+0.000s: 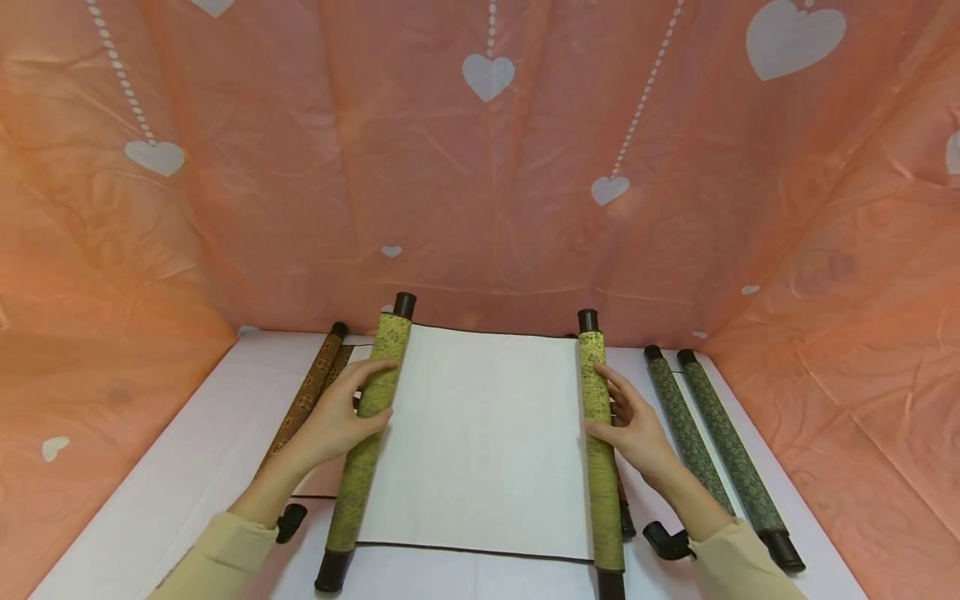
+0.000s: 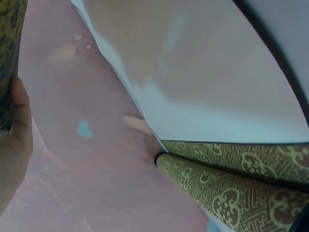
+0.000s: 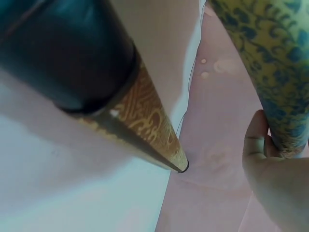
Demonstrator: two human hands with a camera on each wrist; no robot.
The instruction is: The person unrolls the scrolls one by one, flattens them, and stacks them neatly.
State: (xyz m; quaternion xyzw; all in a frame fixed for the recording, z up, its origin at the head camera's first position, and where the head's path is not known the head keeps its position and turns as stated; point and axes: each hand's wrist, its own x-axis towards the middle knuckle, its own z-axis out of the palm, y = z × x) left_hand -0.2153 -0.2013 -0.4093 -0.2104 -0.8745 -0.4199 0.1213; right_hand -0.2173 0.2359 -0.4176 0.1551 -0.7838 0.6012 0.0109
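A partly unrolled scroll [image 1: 483,433] with blank white paper is spread between two yellow-green patterned rollers with dark end knobs. My left hand [image 1: 347,417] grips the left roller [image 1: 371,442], thumb and fingers round its upper half. On the other side my right hand [image 1: 636,425] holds the right roller [image 1: 600,467] the same way. The scroll is raised over another scroll, whose brown patterned roller [image 1: 303,400] shows at left; much of that one is hidden. In the right wrist view a brown roller [image 3: 149,121] with a big black end knob [image 3: 72,58] lies below the held roller [image 3: 275,67].
A dark green patterned scroll with two rollers [image 1: 738,450] close together lies on the right of the white table [image 1: 135,467]. Pink-orange cloth [image 1: 420,167] with pale hearts closes off the back and both sides. Small black devices [image 1: 666,542] sit at the wrists.
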